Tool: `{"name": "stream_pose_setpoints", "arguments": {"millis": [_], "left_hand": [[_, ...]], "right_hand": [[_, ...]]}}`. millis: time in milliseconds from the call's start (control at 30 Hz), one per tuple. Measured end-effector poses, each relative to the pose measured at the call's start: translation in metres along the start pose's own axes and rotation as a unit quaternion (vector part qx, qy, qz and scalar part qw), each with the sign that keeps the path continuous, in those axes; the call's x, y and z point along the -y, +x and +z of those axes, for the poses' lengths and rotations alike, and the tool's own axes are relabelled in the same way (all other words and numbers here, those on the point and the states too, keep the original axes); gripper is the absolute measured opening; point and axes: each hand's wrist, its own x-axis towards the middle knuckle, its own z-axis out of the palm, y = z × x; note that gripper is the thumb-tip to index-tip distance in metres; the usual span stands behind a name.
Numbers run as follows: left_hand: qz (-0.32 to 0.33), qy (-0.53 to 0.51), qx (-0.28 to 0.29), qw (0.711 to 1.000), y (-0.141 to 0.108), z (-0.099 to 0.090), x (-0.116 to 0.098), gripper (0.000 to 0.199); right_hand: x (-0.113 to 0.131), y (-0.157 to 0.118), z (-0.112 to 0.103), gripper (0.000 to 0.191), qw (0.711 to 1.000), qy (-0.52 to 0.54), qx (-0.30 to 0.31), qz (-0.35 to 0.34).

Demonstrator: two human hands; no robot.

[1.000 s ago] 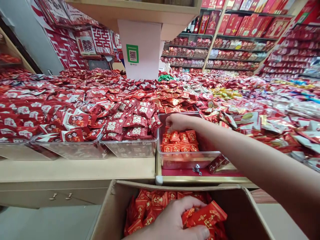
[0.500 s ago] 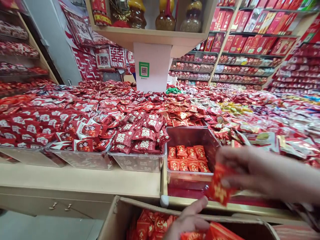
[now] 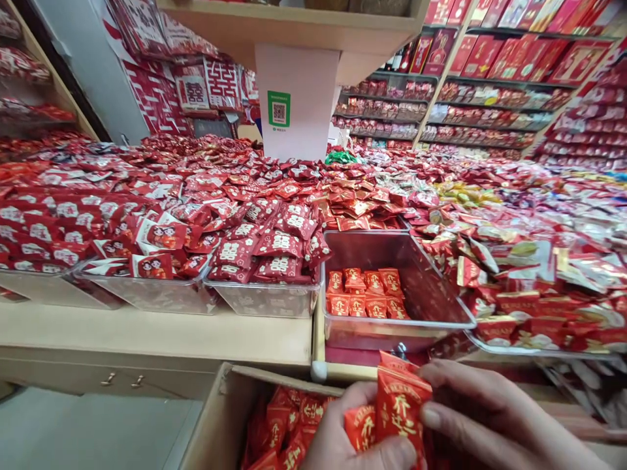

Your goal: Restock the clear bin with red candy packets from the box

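Red candy packets [image 3: 401, 405] with gold lettering are bunched between my two hands, above an open cardboard box [image 3: 208, 418]. My left hand [image 3: 355, 434] is closed around them from below, thumb across the front. From the right, my right hand [image 3: 482, 411] pinches the edge of the front packet between thumb and fingers. More packets of the same kind [image 3: 287, 427] fill the box beneath. Beyond my hands stands a clear plastic bin [image 3: 435, 290]; rows of matching packets [image 3: 367, 294] sit in its left part, and its right part shows bare bottom.
Bins heaped with dark red packets [image 3: 264, 251] stand to the left along the cream counter edge [image 3: 245, 333]. Another full bin [image 3: 553, 320] is at the right. A white pillar [image 3: 306, 111] with a QR code rises behind, under an overhanging wooden shelf [image 3: 294, 26].
My right hand has moved down and left from in front of the bin, bringing its packet to my left hand. My left hand has risen above the box with packets. The view has tilted downward.
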Motion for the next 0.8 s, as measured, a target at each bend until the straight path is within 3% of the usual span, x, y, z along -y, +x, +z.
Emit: {"name": "stream_pose_setpoints", "arguments": {"millis": [100, 267, 433, 600, 700, 800], "left_hand": [[-0.001, 0.044, -0.014, 0.999, 0.0, 0.002, 0.0, 0.05], [-0.008, 0.111, -0.045, 0.993, 0.0, 0.003, 0.002, 0.047], [0.004, 0.147, -0.02, 0.989, -0.001, -0.003, 0.015, 0.044], [0.038, 0.11, 0.006, 0.993, -0.003, -0.006, 0.027, 0.05], [0.05, 0.098, 0.034, 0.993, -0.004, -0.003, 0.023, 0.058], [0.065, 0.173, 0.024, 0.982, -0.005, 0.002, 0.013, 0.051]], "right_hand": [[-0.003, -0.002, 0.013, 0.017, 0.993, 0.104, 0.018, 0.045], [-0.006, -0.008, 0.023, 0.02, 0.969, 0.239, -0.01, 0.062], [-0.012, -0.025, 0.028, 0.023, 0.968, 0.237, -0.058, 0.064], [-0.007, -0.033, 0.021, 0.026, 0.969, 0.217, -0.109, 0.048], [-0.005, -0.032, 0.019, 0.024, 0.97, 0.219, -0.097, 0.042], [-0.009, -0.03, 0.027, 0.019, 0.979, 0.194, -0.065, 0.024]]}}
